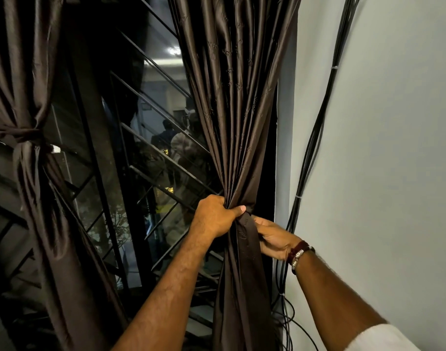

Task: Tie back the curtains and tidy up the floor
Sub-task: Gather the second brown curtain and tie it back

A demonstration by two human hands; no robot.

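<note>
1. Curtain on the right point(237, 110), dark brown and shiny, hangs in tight folds beside the window's right edge and is gathered into a narrow waist low in the view.
2. The left hand point(217, 216) grips that waist from the left, its fingers point(211, 201) curled round the bunched folds and the thumb laid across the front.
3. The right hand point(272, 238) is just beside the gathered cloth on its right; its fingers point(261, 221) are bent and hold a flat dark tie band point(244, 239) that runs down from the waist. How far the fingers wrap behind the cloth cannot be told.
4. A wrist band and watch point(299, 254) sit on the right wrist, and a pale sleeve point(379, 338) shows at the lower right corner.
5. Below the waist the curtain falls loose and straight, its right edge close to the window frame point(280, 173), with only a thin dark gap between them.
6. The curtain on the left point(29, 72) is already cinched by a knotted tie point(26, 138), touching it all round.
7. Between the two curtains lies open glass with a black grille point(151, 148) of slanted bars; reflections of a lit room show in it.
8. Black cables point(318, 127) run down the pale wall point(394, 148), near the right forearm.
</note>
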